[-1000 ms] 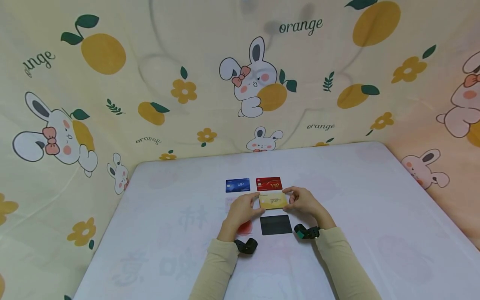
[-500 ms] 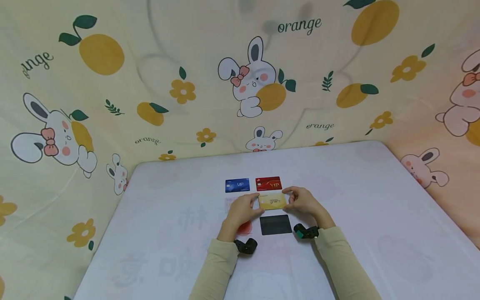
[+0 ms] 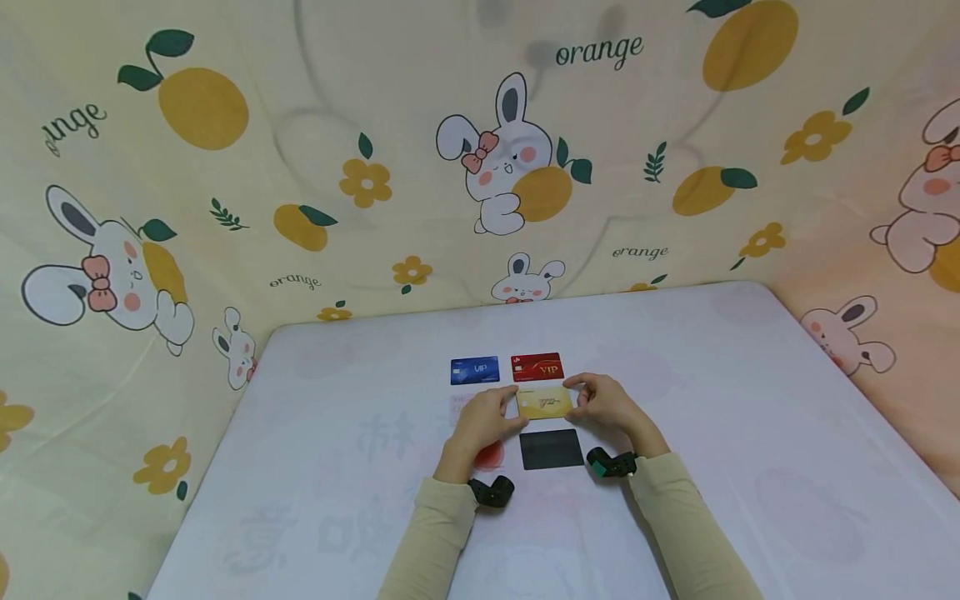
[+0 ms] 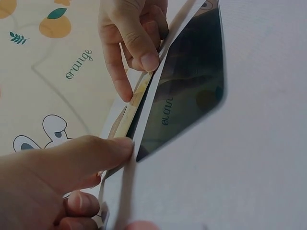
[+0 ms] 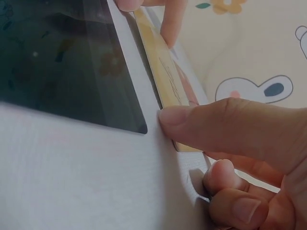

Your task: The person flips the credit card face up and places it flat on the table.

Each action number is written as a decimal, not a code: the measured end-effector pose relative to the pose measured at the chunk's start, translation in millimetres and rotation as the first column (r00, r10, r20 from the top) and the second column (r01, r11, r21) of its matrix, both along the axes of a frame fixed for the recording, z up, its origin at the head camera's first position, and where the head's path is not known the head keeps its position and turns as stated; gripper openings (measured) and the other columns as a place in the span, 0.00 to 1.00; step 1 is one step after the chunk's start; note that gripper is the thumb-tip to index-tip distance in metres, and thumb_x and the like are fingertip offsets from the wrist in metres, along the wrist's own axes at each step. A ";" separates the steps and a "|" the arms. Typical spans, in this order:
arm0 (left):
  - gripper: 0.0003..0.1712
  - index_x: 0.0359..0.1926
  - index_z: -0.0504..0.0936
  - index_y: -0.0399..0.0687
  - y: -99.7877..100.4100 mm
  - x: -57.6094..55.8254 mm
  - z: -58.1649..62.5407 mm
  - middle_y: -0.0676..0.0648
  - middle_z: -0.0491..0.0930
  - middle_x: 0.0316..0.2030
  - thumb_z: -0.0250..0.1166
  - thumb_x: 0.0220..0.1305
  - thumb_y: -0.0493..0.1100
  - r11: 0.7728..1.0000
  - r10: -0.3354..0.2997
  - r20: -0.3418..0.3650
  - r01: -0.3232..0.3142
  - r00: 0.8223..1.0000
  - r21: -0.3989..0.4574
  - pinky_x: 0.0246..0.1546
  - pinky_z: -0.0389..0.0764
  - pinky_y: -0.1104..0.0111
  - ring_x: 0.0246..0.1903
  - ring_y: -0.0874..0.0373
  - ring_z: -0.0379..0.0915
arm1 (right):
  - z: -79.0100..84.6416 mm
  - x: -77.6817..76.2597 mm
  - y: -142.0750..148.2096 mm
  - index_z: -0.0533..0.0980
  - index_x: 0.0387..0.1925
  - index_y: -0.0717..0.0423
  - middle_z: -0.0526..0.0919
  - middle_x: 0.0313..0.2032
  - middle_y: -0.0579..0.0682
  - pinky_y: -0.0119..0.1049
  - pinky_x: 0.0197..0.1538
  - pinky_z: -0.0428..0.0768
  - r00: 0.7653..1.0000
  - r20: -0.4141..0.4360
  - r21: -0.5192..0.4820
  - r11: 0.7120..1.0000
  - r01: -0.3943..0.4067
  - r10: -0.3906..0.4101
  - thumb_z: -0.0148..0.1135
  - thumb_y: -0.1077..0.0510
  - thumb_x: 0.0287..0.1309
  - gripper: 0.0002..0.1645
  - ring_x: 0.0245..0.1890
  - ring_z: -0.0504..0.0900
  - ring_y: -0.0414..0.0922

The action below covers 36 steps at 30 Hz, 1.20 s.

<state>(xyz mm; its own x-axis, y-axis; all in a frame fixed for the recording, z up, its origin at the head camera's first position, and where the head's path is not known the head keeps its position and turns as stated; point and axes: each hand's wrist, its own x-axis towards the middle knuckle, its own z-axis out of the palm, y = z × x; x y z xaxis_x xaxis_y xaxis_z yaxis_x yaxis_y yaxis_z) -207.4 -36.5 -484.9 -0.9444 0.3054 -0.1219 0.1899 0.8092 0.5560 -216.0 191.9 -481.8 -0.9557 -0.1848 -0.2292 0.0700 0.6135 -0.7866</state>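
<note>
A gold card (image 3: 545, 403) lies low over the white table between both hands. My left hand (image 3: 482, 422) pinches its left end, thumb on the near edge and index finger at the far edge. On the other end, my right hand (image 3: 609, 405) grips in the same way, its other fingers curled, as the right wrist view shows at the thumb (image 5: 192, 120). Just nearer lies a glossy black card (image 3: 551, 450), apart from the gold one. Beyond it are a red VIP card (image 3: 537, 367) and, to its left, a blue VIP card (image 3: 475, 371).
The white table (image 3: 750, 400) carries faint printed marks, with a reddish round patch (image 3: 490, 456) partly behind the left wrist. A cloth (image 3: 420, 100) patterned with rabbits and oranges hangs behind the far edge. Each wrist wears a small black camera (image 3: 492, 492).
Both hands keep their hold on the gold card, and the cards stay where they were. Only the head view shifts very slightly.
</note>
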 end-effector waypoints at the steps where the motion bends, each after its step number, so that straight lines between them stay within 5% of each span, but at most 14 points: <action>1: 0.35 0.65 0.73 0.54 -0.3 0.1 0.0 0.53 0.64 0.21 0.70 0.56 0.54 1.000 0.000 0.001 0.000 1.000 0.004 0.22 0.58 0.74 0.23 0.62 0.60 | 0.8 0.9 0.7 0.74 0.54 0.66 0.71 0.22 0.48 0.30 0.31 0.68 1.000 -0.013 -0.002 1.000 -0.012 0.012 0.74 0.61 0.46 0.32 0.25 0.68 0.42; 9: 0.36 0.65 0.73 0.52 -0.4 1.4 2.1 0.51 0.66 0.22 0.70 0.56 0.52 1.000 0.009 0.009 -0.010 1.000 0.026 0.24 0.62 0.73 0.25 0.60 0.63 | -0.1 -0.5 -0.8 0.75 0.55 0.64 0.71 0.22 0.48 0.32 0.34 0.68 1.000 -0.006 0.024 1.000 0.010 -0.010 0.73 0.62 0.47 0.31 0.27 0.69 0.43; 15: 0.34 0.64 0.73 0.53 2.4 3.9 4.0 0.49 0.82 0.40 0.70 0.56 0.52 1.000 0.010 -0.017 -0.010 1.000 -0.002 0.48 0.79 0.65 0.40 0.58 0.71 | -1.6 -1.0 -1.3 0.75 0.55 0.64 0.70 0.22 0.47 0.33 0.34 0.67 1.000 -0.020 0.057 0.998 0.013 -0.012 0.73 0.62 0.46 0.31 0.26 0.68 0.42; 21: 0.34 0.64 0.74 0.53 3.8 6.3 6.2 0.48 0.81 0.55 0.70 0.57 0.51 1.000 0.001 -0.027 -0.001 1.000 -0.017 0.60 0.76 0.58 0.45 0.56 0.72 | -2.2 0.4 -0.7 0.73 0.57 0.63 0.71 0.23 0.48 0.32 0.33 0.67 1.000 -0.027 0.063 0.998 -0.009 0.010 0.73 0.62 0.47 0.33 0.27 0.68 0.43; 25: 0.33 0.63 0.74 0.52 2.1 6.5 9.4 0.48 0.83 0.44 0.70 0.57 0.51 1.000 -0.017 -0.029 0.017 0.999 -0.014 0.56 0.78 0.61 0.43 0.57 0.71 | -2.4 1.4 0.4 0.72 0.57 0.63 0.72 0.24 0.49 0.32 0.34 0.68 0.999 -0.039 0.059 0.998 -0.034 0.036 0.73 0.60 0.48 0.34 0.28 0.69 0.43; 30: 0.31 0.60 0.77 0.51 -2.0 7.8 11.1 0.51 0.73 0.26 0.70 0.56 0.51 0.998 -0.066 -0.048 0.065 0.997 -0.012 0.34 0.72 0.73 0.31 0.60 0.67 | 0.6 7.2 5.4 0.74 0.55 0.64 0.74 0.24 0.48 0.31 0.33 0.68 0.995 -0.061 0.033 0.996 -0.083 0.085 0.73 0.59 0.48 0.31 0.28 0.69 0.43; 36: 0.27 0.57 0.79 0.49 -8.5 13.9 10.8 0.53 0.66 0.22 0.70 0.56 0.50 0.990 -0.137 -0.054 0.138 0.989 0.019 0.27 0.62 0.74 0.25 0.62 0.62 | 3.5 16.2 10.4 0.74 0.53 0.63 0.74 0.24 0.47 0.28 0.30 0.68 0.987 -0.054 0.031 0.989 -0.148 0.149 0.72 0.59 0.49 0.29 0.27 0.70 0.43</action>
